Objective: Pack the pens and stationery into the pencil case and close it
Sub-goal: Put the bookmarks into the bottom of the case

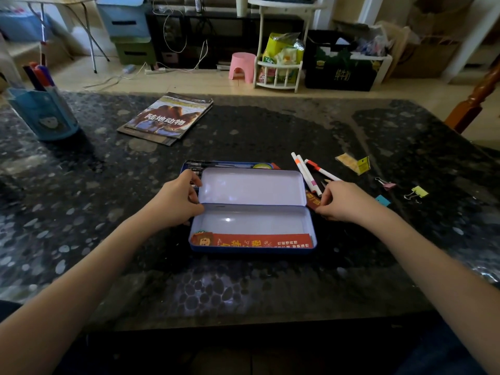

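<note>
Bare forearms enter from the lower corners and meet at the pencil case (pixel 253 234), centre frame, on the dark table (pixel 270 288). Its hinged middle tray (pixel 250 186) is steadied at the left end by the left hand (pixel 177 203), fingers curled against the edge, presumably to expose the compartments for loading. A red card (pixel 313 202) at the case's right end is pinched by the right hand (pixel 342 203). White pens (pixel 307 173) and binder clips (pixel 415 192) lie unpacked at right of centre. A red ruler (pixel 259 242) rests along the near wall. Behind the tray, pens in the rear compartment (pixel 213 165) are largely concealed. A magazine (pixel 167 119) and a pen holder (pixel 43 115) occupy the upper left.
</note>
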`<action>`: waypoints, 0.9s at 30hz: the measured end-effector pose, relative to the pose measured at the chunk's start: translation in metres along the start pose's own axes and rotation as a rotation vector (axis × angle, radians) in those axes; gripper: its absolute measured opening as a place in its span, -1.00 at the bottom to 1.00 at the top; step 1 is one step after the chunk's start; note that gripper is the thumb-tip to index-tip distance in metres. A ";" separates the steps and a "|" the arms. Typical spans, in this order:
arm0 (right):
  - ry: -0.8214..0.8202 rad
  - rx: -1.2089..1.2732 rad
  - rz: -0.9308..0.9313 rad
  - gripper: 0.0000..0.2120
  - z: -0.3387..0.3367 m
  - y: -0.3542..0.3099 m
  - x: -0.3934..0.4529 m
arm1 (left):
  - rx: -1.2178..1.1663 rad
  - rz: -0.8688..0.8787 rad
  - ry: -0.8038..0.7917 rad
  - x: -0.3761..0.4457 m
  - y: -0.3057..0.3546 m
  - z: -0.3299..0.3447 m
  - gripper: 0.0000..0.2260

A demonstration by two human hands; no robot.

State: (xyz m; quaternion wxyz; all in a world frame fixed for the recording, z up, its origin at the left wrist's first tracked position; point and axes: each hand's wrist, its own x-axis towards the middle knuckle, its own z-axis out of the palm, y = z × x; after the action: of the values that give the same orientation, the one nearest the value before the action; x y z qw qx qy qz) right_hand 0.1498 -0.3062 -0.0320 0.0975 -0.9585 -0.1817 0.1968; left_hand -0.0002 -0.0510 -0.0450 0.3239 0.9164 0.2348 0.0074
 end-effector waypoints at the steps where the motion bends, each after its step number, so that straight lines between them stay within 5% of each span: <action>1: 0.019 0.017 0.002 -0.85 0.000 0.000 0.001 | 0.006 0.004 -0.004 0.000 0.000 0.000 -0.67; 8: 0.141 -0.130 0.009 -0.49 0.009 0.000 0.004 | 0.002 0.008 -0.016 -0.001 0.002 0.001 -0.70; 16: 0.028 -0.038 0.019 -0.60 0.010 -0.001 0.006 | -0.045 -0.004 -0.023 -0.001 0.000 0.004 -0.73; 27: 0.511 -0.460 -0.095 -0.81 0.012 -0.005 0.003 | -0.036 -0.002 -0.041 -0.001 0.000 0.004 -0.70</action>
State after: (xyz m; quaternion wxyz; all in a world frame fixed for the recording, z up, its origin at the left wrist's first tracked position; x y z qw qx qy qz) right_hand 0.1454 -0.2989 -0.0425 -0.0699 -0.9642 -0.2354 -0.1004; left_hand -0.0009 -0.0538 -0.0483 0.3449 0.9102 0.2291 -0.0075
